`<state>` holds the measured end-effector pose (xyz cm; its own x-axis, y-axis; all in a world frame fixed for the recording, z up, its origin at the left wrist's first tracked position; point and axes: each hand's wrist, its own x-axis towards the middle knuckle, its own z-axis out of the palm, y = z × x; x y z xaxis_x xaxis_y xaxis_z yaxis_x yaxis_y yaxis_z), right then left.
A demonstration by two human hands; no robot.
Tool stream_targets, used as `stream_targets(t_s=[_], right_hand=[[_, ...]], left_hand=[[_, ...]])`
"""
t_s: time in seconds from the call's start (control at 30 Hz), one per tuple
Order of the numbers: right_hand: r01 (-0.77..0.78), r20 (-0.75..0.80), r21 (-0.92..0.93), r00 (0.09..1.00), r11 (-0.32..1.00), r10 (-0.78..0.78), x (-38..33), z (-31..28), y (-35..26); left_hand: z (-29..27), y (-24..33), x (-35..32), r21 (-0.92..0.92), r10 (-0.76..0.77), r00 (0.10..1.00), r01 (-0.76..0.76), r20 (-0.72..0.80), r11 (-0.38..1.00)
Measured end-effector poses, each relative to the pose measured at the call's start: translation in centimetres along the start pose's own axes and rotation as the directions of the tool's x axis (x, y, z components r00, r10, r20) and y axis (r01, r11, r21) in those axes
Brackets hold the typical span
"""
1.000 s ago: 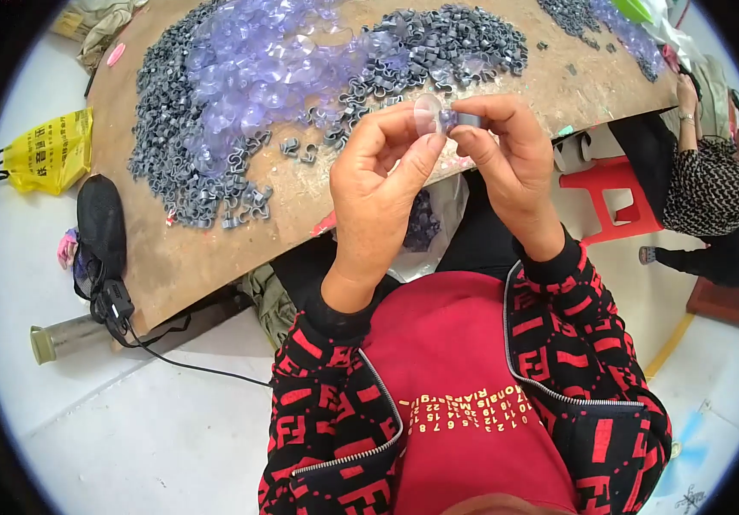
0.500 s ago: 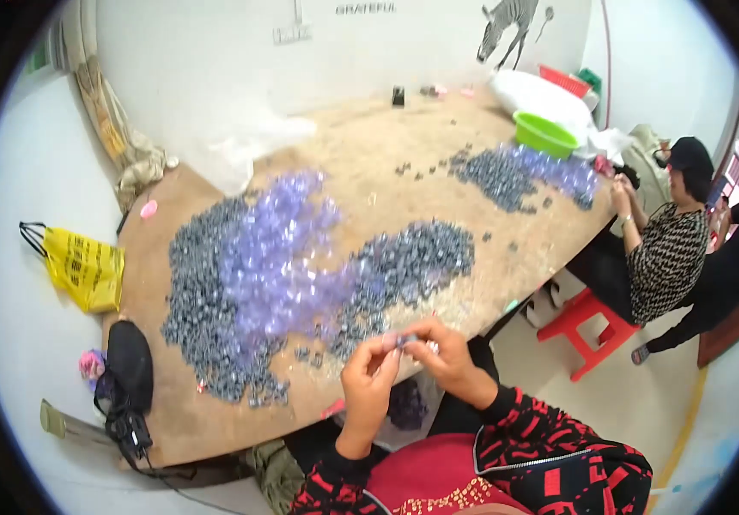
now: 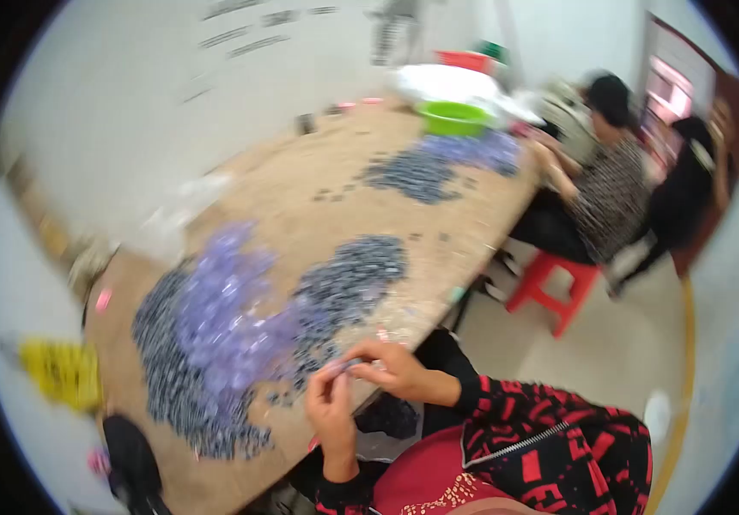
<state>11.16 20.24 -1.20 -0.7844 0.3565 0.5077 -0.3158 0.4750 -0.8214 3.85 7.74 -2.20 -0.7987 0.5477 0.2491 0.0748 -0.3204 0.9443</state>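
Note:
My left hand (image 3: pixel 332 414) and my right hand (image 3: pixel 393 372) meet at the table's near edge. Between their fingertips is a small dark grey-blue piece (image 3: pixel 350 364), pinched from both sides; its exact kind is blurred. Just beyond my fingers spreads a heap of small dark grey pieces (image 3: pixel 361 262). Left of that lies a pile of shiny, see-through purple pieces (image 3: pixel 223 318), and a larger heap of dark grey pieces (image 3: pixel 159 352) borders it on the left. Below my hands, near my lap, a clear bag (image 3: pixel 386 418) has dark pieces in it.
On the brown table (image 3: pixel 292 184), a green basin (image 3: pixel 453 118) stands at the far end by a white sack (image 3: pixel 438 83). A co-worker (image 3: pixel 610 172) sits there on a red stool (image 3: pixel 554 292). A yellow bag (image 3: pixel 62 373) hangs at left, above a black bag (image 3: pixel 131 451).
My view has swung to the right and blurred, so the table sits further left. My hands keep their pinch on the small piece.

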Motion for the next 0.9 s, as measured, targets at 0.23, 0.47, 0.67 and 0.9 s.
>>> stream_targets(t_s=[0.23,0.47,0.67,0.9], right_hand=[[-0.043,-0.003,0.098,0.999,0.994,0.043,-0.4,0.4,0.7],[-0.139,-0.026,-0.011,0.990,0.990,0.138,-0.7,-0.1,-1.4],[-0.223,0.033,0.270,0.974,0.937,0.223,-2.0,1.4,0.1],[-0.232,0.063,0.159,0.972,0.960,0.225,-1.5,0.7,-0.4]], left_hand=[[-0.2,-0.6,-0.2,0.031,0.003,1.000,-0.003,-0.024,1.000],[-0.3,0.0,-0.6,-0.049,-0.007,0.998,0.011,0.070,0.999],[-1.4,-0.4,-1.8,0.012,0.008,1.000,-0.008,-0.005,1.000],[-1.3,-0.6,-1.6,-0.011,-0.065,0.997,0.065,0.039,0.998]])
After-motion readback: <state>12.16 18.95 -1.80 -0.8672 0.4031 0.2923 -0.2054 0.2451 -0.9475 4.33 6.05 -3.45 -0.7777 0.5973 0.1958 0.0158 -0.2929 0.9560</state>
